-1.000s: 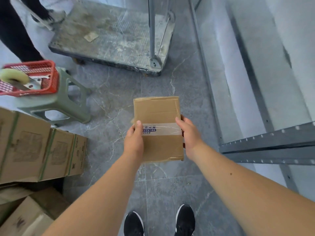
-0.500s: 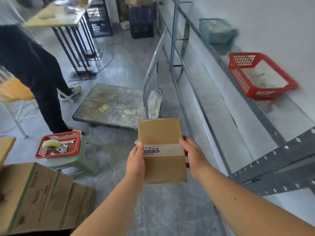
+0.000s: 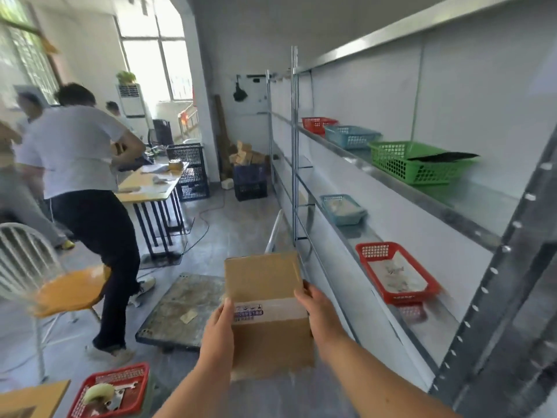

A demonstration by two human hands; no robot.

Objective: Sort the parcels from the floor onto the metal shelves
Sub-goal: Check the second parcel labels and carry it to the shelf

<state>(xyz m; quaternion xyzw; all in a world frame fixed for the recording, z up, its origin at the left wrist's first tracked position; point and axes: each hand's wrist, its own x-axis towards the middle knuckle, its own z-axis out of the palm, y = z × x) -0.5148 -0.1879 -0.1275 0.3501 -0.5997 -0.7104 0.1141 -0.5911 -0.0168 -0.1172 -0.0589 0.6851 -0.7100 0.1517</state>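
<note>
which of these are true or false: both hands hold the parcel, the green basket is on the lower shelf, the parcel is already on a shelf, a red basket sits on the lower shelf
Both hands hold the parcel: true, left hand and right hand grip its sides.
The green basket is on the lower shelf: false, it sits on the upper one.
The parcel is already on a shelf: false, it is held above the floor.
A red basket sits on the lower shelf: true.

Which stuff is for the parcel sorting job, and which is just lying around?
For the job: box, held by left hand and right hand; metal shelves; baskets, e.g. green basket.

Lying about: chair, trolley, tape roll, desk.
</note>
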